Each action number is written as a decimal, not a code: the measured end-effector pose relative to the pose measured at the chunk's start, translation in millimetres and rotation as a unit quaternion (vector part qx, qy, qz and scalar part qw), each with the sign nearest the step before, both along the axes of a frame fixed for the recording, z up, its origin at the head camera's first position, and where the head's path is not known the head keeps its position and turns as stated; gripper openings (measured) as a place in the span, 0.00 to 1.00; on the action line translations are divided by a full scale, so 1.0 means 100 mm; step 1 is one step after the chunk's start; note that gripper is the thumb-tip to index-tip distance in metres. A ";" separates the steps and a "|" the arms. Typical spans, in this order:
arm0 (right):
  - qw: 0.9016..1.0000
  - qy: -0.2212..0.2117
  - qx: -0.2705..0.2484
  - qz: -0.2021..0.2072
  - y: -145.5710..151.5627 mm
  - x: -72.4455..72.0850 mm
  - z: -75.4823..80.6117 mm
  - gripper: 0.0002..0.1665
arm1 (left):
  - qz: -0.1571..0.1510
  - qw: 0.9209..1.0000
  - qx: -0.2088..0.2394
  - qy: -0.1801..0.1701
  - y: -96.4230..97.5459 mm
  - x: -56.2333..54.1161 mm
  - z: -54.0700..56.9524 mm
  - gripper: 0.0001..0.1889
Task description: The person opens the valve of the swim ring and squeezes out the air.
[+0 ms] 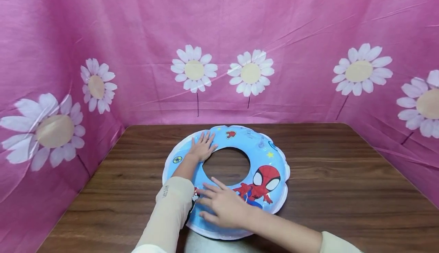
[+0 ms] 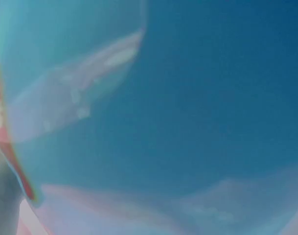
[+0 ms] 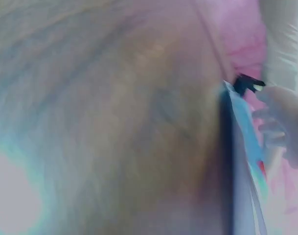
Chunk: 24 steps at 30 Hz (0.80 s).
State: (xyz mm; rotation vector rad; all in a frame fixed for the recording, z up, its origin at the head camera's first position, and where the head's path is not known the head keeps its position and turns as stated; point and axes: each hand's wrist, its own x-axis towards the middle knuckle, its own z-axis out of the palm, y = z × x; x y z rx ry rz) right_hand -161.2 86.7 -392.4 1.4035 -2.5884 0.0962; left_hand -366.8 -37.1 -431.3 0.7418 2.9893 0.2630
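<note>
A light-blue inflatable swim ring lies on the wooden table, printed with a red masked cartoon figure and yellow stars. My left hand rests on its upper left part, fingers spread out beside the central hole. Over the near side of the ring is my right hand, fingers spread and pointing left, overlapping the left sleeve's side of the ring. In the left wrist view the blue plastic fills nearly everything. The right wrist view is blurred, with a hand beside the ring's edge.
The dark wooden table extends around the ring on both sides. A pink cloth with large white daisies hangs behind it and along the left and right sides. A pale grey surface shows below the ring's near edge.
</note>
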 end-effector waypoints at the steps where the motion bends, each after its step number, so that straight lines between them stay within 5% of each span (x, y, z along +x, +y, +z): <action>1: 1.000 -0.015 -0.002 0.004 0.07 -0.02 0.04 0.24 | 0.000 1.000 -0.002 -0.002 0.00 0.00 0.00 0.32; 5: 0.999 -0.039 0.001 0.025 0.46 -0.14 0.04 0.27 | -0.001 1.000 -0.011 -0.006 0.00 0.01 0.01 0.32; 10: 0.999 -0.039 0.000 0.031 0.81 -0.22 -0.19 0.31 | -0.007 1.000 -0.029 0.005 -0.01 0.02 0.02 0.31; 16: 0.998 -0.054 -0.032 0.020 0.85 -0.23 -0.47 0.35 | -0.008 0.999 -0.040 0.015 -0.01 0.01 0.01 0.32; 24: 0.996 -0.056 -0.041 0.048 0.84 -0.23 -0.50 0.31 | 0.005 1.000 -0.008 0.003 -0.03 0.00 -0.03 0.33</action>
